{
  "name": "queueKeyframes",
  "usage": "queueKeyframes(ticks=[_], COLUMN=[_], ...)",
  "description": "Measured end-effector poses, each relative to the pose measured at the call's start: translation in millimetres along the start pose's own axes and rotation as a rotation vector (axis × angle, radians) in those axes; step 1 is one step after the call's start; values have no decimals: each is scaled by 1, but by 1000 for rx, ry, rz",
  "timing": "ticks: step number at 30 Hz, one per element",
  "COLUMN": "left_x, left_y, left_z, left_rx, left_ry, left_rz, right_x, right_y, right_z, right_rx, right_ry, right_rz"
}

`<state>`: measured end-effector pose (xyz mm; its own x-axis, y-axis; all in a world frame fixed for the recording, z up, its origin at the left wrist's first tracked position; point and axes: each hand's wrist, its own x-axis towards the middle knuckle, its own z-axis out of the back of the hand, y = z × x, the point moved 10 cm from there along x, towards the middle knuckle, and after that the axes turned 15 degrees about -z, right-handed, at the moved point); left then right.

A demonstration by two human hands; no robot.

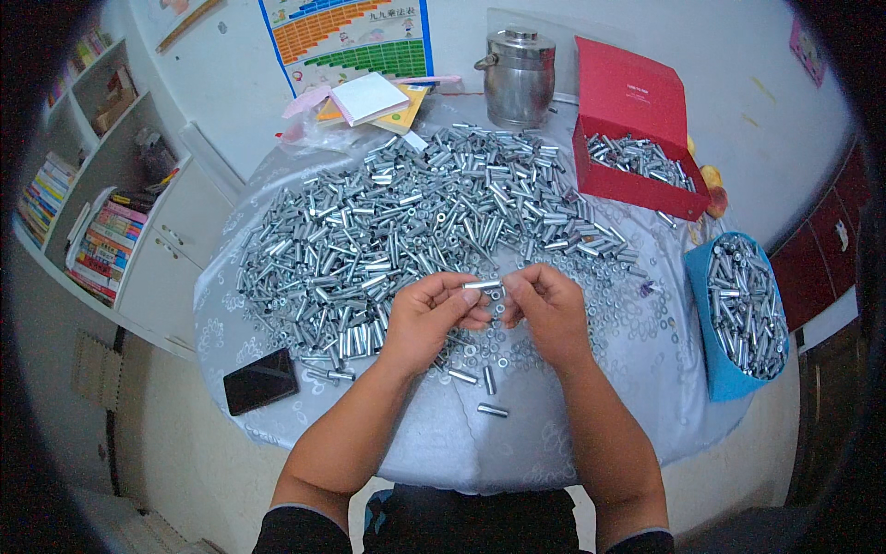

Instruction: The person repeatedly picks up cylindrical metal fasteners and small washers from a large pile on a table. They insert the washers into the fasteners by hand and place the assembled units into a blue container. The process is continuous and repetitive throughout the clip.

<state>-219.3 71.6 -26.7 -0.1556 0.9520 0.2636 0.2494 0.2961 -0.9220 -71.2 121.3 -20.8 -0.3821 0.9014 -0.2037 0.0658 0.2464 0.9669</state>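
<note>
Left hand (432, 312) beside right hand (552, 309), curled

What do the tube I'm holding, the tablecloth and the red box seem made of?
Tube: polished metal, perhaps steel, from its bright silvery reflections. Tablecloth: satiny fabric or possibly plastic, given the soft sheen. Red box: probably smooth cardboard; flat, stiff panels.

Looks like a room in a home, judging by the bookcase (152, 268), the chart (346, 42) on the wall (231, 55) and the patterned tablecloth (646, 369). Looks part workplace too, from the heaped metal tubes (369, 222).
</note>
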Motion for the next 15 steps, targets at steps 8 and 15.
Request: queueKeyframes(ticks=[8, 15], left_x=[1, 4], left_y=[7, 14], left_z=[-3, -9], left_rx=[17, 14], left_ry=[-32, -51], left_rz=[47, 90], right_x=[-5, -6], right_y=[7, -9], right_z=[27, 28], right_rx=[-917, -1143], right_ry=[-28, -10], right_rz=[123, 55])
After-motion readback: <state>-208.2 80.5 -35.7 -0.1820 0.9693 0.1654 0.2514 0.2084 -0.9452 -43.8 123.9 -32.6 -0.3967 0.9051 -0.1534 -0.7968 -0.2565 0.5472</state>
